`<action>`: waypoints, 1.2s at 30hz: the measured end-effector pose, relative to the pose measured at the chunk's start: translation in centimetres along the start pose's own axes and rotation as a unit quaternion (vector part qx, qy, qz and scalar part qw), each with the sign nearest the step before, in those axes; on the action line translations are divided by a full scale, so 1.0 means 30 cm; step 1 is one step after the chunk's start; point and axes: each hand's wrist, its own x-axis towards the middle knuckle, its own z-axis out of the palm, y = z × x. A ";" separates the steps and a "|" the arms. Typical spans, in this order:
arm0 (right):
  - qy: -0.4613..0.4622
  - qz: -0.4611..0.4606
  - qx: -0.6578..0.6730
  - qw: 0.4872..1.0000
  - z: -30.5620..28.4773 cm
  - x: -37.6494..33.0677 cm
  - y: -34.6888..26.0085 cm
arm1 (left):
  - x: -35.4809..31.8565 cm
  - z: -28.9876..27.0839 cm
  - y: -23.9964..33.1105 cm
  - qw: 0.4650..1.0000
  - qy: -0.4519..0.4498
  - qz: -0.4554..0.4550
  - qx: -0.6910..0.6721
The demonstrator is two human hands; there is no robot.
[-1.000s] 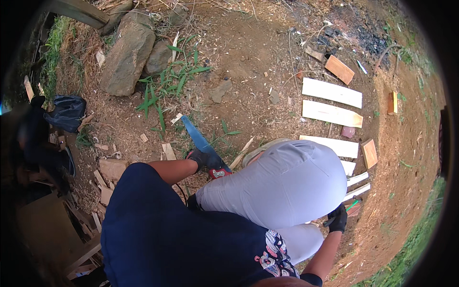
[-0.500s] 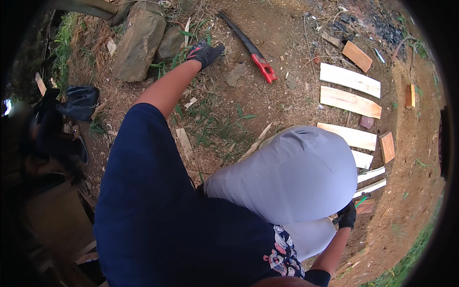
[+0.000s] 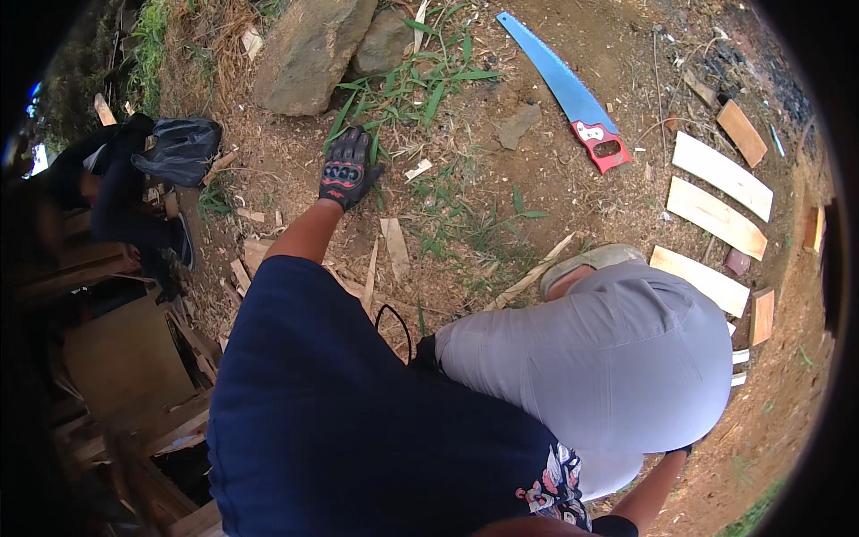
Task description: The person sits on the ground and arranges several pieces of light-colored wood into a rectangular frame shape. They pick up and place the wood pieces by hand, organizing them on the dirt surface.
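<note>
gloved hand flat among the grass, handsaw lying free on the dirt

nearest, the right hand (image 3: pixel 682 450) is mostly hidden behind the bent knee in grey trousers (image 3: pixel 617 358), so its grip cannot be told. further out, the left hand (image 3: pixel 346 170), in a black glove, is spread open on grass and wood chips, holding nothing. well beyond it lies the handsaw (image 3: pixel 569 90): a thin blue blade likely to be light and springy with sharp teeth, best taken by its red handle (image 3: pixel 602 145).
</note>
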 end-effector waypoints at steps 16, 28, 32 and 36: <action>0.019 -0.012 -0.089 0.996 0.015 -0.006 -0.273 | 0.176 0.026 -0.115 0.963 -0.078 0.256 -0.026; 0.145 -0.100 -0.308 0.935 0.618 0.015 -0.591 | 0.191 0.024 -0.156 0.945 -0.071 0.299 -0.111; 0.192 -0.191 -0.400 0.875 0.691 -0.097 -0.712 | 0.208 0.056 -0.155 0.938 -0.030 0.322 -0.125; 0.162 -0.266 -0.453 0.835 0.935 -0.416 -0.787 | 0.174 0.039 -0.194 0.941 -0.038 0.319 -0.102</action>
